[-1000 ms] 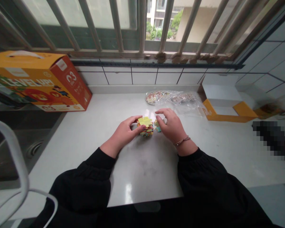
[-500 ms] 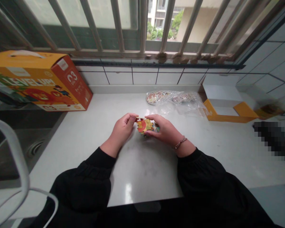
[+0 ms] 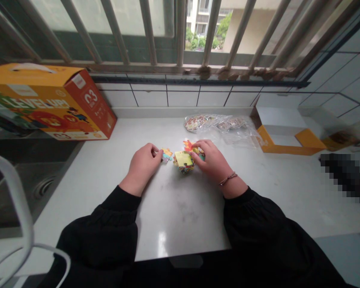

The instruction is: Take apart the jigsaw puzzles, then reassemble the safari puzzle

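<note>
Stack of puzzle pieces (image 3: 184, 160) rests on the counter (image 3: 183, 220). Beside it, the left hand (image 3: 144, 162) pinches an orange-and-blue piece (image 3: 167, 153) between thumb and fingers; the right hand (image 3: 211, 160) grips a red piece (image 3: 187, 145) likewise.

I see jigsaw stack (image 3: 184, 160); left hand (image 3: 144, 163) pinches blue-orange piece (image 3: 167, 153) left of it, right hand (image 3: 212, 161) red-orange piece (image 3: 187, 145) behind.

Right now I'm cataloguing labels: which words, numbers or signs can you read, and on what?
"LEVEL UP!": orange box, front.
"03": the box's red end.
"03": the box's lower front.
Too small or blurred: other print on the box, including its white labels.
Puzzle pieces: no readable text.
</note>
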Available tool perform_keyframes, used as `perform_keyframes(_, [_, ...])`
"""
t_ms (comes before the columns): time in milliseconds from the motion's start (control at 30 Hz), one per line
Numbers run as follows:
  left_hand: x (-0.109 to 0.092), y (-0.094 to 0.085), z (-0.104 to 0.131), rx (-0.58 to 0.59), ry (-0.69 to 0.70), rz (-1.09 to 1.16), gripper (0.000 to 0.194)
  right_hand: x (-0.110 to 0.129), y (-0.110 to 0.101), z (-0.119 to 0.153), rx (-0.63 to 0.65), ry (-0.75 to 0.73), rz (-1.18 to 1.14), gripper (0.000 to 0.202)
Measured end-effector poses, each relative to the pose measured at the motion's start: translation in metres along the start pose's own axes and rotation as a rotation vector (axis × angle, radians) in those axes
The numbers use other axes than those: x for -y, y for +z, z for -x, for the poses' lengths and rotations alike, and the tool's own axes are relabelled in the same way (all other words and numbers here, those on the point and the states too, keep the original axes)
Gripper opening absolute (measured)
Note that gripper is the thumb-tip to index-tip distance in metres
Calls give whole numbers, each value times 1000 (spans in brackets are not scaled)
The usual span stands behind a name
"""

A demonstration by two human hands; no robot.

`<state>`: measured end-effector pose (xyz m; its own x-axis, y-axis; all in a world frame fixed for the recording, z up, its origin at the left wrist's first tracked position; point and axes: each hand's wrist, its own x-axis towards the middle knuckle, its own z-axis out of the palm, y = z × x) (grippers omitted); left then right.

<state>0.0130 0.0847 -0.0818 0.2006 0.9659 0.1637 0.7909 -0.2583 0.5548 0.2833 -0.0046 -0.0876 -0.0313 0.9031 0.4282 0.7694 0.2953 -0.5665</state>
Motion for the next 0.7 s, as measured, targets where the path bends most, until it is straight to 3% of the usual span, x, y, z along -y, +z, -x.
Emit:
perform_keyframes(133, [-8,-1,4,-60,232,62,21,-2,0,0,-81,51,54,26])
perform_keyframes(233, [-23,-5,13,94,476,197,31,2,0,-1,-74,-21,-13,24])
perform_keyframes(333, [-33,-6,20,246,605,262,43,6,1,-1,-6,-93,-62,22])
perform_keyframes(433, [-32,-3,22,250,577,295,44,6,3,-1,37,-112,-78,21])
perform_keyframes(700, [-25,-3,18,218,327,411,45,8,0,0,69,-133,-90,25])
